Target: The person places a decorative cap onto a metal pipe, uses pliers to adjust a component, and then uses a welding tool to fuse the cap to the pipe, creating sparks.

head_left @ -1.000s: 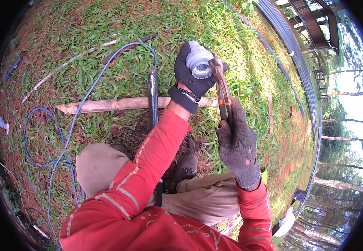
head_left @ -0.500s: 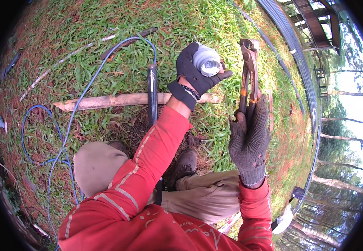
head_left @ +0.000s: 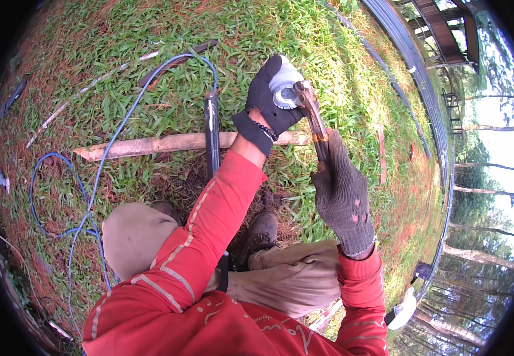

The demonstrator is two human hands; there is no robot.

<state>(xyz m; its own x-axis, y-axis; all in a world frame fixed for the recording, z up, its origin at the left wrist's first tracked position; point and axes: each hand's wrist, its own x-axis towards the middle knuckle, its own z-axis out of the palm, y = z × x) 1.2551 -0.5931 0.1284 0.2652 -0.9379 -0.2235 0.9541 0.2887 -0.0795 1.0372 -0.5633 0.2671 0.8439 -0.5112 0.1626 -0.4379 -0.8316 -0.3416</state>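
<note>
My left hand [head_left: 265,104], in a black glove with a bead bracelet at the wrist, grips a pale grey, round stepped plastic fitting [head_left: 286,77], its ringed opening turned up toward me. My right hand [head_left: 340,196], in a grey knit glove with holes, is closed on the handles of long metal pliers [head_left: 316,124]. The head of the pliers overlaps the right side of the fitting's rim; whether the jaws bite on it I cannot tell. A black pipe [head_left: 212,124] runs below my left hand, crossing a pale wooden pole [head_left: 150,145] lying on the grass.
A blue hose [head_left: 115,130] loops over the grass at left, near thin sticks [head_left: 73,95]. Long dark pipes [head_left: 411,59] run along the right, beside trees and a wooden structure [head_left: 444,32]. A white object [head_left: 404,308] lies at lower right. My bent legs [head_left: 286,273] are below.
The pliers swung right, away from the fitting, half a second ago, and are now back left against its rim. My left hand and the fitting have shifted slightly.
</note>
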